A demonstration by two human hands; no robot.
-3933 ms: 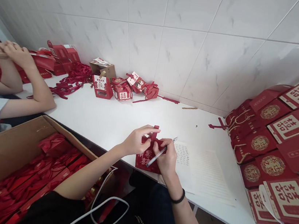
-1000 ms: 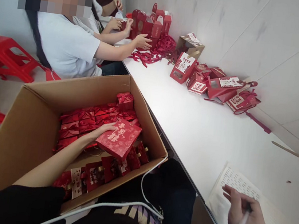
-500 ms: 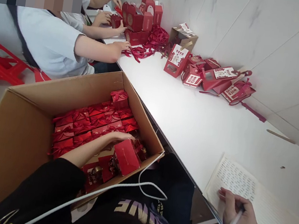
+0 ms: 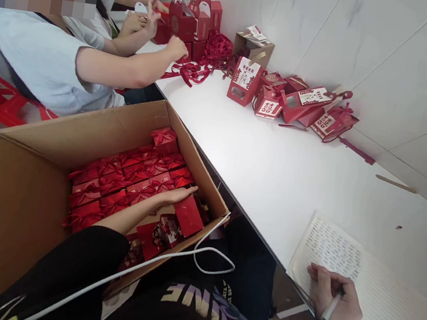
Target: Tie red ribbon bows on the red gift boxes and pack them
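Note:
My left hand (image 4: 178,196) is inside the cardboard carton (image 4: 30,178), against the far side of a plain red gift box (image 4: 189,214), its fingers along the box's upper edge and partly hidden by it. Beside that box, a red box with printed figures (image 4: 170,229) stands near the carton's near wall. Rows of red gift boxes with ribbon bows (image 4: 141,174) fill the farther part of the carton. My right hand (image 4: 339,308) rests on an open notebook (image 4: 388,293) with a pen (image 4: 331,308) in its fingers. Handwriting covers part of the left page.
A white cable (image 4: 123,273) crosses the carton's near edge. On the white table (image 4: 274,173) stand red paper boxes (image 4: 243,80) by the wall, a ribbon pile (image 4: 217,50) and a wooden stick (image 4: 395,183). Co-workers (image 4: 46,59) sit at the left; red stools (image 4: 1,95) stand behind.
The plain red box in my left hand has turned and sits lower, nearer the carton's right wall. My right hand keeps the pen on the notebook. A co-worker's arm has lifted over the ribbons.

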